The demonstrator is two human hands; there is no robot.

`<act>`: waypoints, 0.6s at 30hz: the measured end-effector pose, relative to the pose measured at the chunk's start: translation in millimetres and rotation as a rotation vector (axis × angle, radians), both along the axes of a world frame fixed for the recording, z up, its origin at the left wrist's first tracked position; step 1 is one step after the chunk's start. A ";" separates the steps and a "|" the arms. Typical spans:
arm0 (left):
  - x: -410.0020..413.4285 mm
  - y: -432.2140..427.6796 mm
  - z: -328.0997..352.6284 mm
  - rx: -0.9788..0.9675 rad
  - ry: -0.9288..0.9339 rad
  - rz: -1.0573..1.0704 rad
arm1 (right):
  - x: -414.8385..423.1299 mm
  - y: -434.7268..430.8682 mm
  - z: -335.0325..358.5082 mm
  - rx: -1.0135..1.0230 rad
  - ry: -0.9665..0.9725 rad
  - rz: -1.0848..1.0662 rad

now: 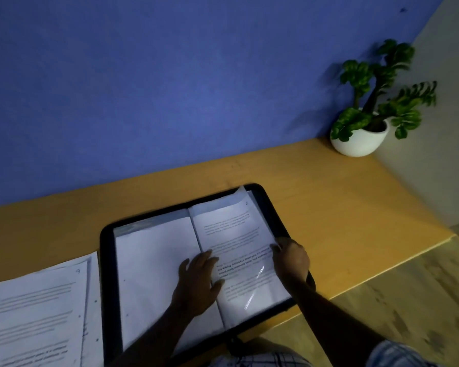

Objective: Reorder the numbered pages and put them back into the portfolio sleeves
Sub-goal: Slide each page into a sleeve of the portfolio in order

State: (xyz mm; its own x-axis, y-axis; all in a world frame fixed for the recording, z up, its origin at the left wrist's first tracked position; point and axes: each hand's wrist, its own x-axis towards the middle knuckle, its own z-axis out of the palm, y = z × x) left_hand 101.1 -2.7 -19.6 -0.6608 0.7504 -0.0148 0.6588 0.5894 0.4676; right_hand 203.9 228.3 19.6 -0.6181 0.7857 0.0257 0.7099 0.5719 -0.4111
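A black zip portfolio (108, 250) lies open on the wooden desk. Its left side shows a blank white sheet (149, 266) in a sleeve. On the right side lies a printed page (233, 229) in a glossy clear sleeve. My left hand (199, 282) rests flat with fingers spread over the spine and the inner edge of that page. My right hand (292, 259) holds the sleeve's outer right edge, fingers curled over it. A stack of loose printed pages (37, 313) lies to the left of the portfolio; the top one bears a handwritten 9.
A potted green plant (366, 128) in a white bowl stands in the far right corner against the blue wall. The desk's edge (382, 284) runs diagonally at the right, with wood-look floor beyond it. Bare desk lies behind the portfolio.
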 end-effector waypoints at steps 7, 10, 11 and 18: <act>8.8 30.8 32.6 0.181 -0.206 0.148 | 6.8 -2.2 -4.0 0.148 0.028 0.117; 13.4 43.9 41.0 0.185 -0.311 0.203 | 8.9 1.0 -4.1 0.145 0.034 0.131; 15.1 47.3 42.3 0.186 -0.338 0.222 | 9.6 1.9 -4.9 0.144 0.026 0.127; 19.1 74.8 50.6 0.224 -0.645 0.410 | 12.7 -3.0 2.7 0.150 0.104 0.232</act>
